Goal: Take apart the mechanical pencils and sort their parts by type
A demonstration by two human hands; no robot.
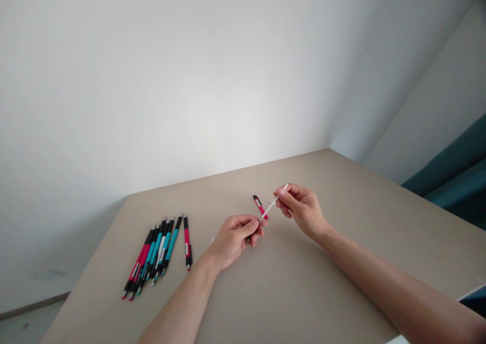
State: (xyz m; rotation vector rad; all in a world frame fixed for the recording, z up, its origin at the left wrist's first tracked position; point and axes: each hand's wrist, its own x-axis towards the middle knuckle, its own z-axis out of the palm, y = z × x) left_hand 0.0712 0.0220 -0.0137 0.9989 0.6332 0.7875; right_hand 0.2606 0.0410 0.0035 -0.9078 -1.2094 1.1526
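From where I stand, both hands are working close together above the tabletop (235,303), well to the right of the bundle of pens (161,248), with a white ink refill (269,209) slanting between them. The left hand (237,238) is the one nearer the bundle. Its forearm runs up and forward on a diagonal, the fingers curl inward, and the thumb lies on top, squeezed narrowly to the forefinger at the refill's lower end. Something dark shows beneath that thumb, too hidden to name.

The right hand (304,207) sits farther from the bundle and a little higher. That forearm reaches in on a long slant, the wrist turned toward the bundle; thumb and forefinger pinch the refill near its upper end, while the other fingers fold loosely underneath.

A pink-and-black pen part (258,202) lies right of the bundle, just beyond the refill. One pink-and-black pen (186,235) rests just beside the bundle, on its right. Far to the bundle's right hangs a teal curtain (455,182).
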